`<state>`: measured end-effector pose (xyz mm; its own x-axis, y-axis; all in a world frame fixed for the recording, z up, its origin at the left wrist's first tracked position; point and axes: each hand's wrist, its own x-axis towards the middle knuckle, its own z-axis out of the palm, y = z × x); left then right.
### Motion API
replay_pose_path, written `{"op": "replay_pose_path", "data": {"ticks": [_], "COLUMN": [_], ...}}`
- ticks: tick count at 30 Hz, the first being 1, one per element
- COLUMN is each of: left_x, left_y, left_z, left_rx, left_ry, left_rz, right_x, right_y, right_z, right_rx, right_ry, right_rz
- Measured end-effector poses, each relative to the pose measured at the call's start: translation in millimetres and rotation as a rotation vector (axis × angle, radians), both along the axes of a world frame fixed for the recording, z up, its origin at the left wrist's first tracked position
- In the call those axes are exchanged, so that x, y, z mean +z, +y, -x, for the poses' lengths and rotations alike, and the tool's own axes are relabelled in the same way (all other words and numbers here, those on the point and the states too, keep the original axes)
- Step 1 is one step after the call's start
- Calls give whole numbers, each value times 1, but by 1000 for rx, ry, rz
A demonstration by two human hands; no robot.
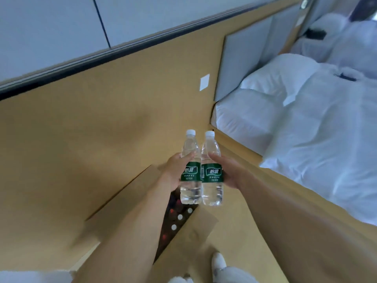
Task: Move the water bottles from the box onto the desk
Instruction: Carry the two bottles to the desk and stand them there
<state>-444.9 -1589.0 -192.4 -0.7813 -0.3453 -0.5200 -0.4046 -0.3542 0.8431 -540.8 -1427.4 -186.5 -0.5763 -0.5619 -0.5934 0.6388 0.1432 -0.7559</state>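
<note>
I hold two water bottles up in front of me, one in each hand. My left hand (177, 170) is wrapped around the left bottle (190, 170) at its green label, thumb across the clear shoulder just above the label. My right hand (229, 172) grips the right bottle (212, 172) the same way, thumb lying over the upper part and fingers hidden behind it. The two bottles stand nearly upright, side by side and touching along their labels, white caps at the top, both full of clear water.

They hang in the air above the open cardboard box (195, 227) on the floor below my forearms. Its flaps are folded outward, and in the dark gap between them I can see several more white caps (180, 217) and some red spots I cannot make out.

The floor (71, 150) is tan. To my right is a bed (316, 129) with white bedding, a pillow (277, 76) against a grey padded headboard (244, 64). A white wall plate (204, 82) sits to the left of the headboard. My white shoe (218, 261) shows at the bottom edge.
</note>
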Motion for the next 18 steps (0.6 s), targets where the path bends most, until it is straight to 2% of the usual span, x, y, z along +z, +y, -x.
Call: {"op": "replay_pose_path", "data": {"ticks": [10,18], "left_x": [24,30], "left_y": [190,389], "left_z": [67,75], "left_rx": [-544,-809], "left_ry": [25,41], "left_rz": [94,148], "right_x": [11,14], "right_y": [220,414], "right_z": [-17,-67], "right_rx": [-458,-747], "right_ry": [71,116], "right_rz": [25,-20]}}
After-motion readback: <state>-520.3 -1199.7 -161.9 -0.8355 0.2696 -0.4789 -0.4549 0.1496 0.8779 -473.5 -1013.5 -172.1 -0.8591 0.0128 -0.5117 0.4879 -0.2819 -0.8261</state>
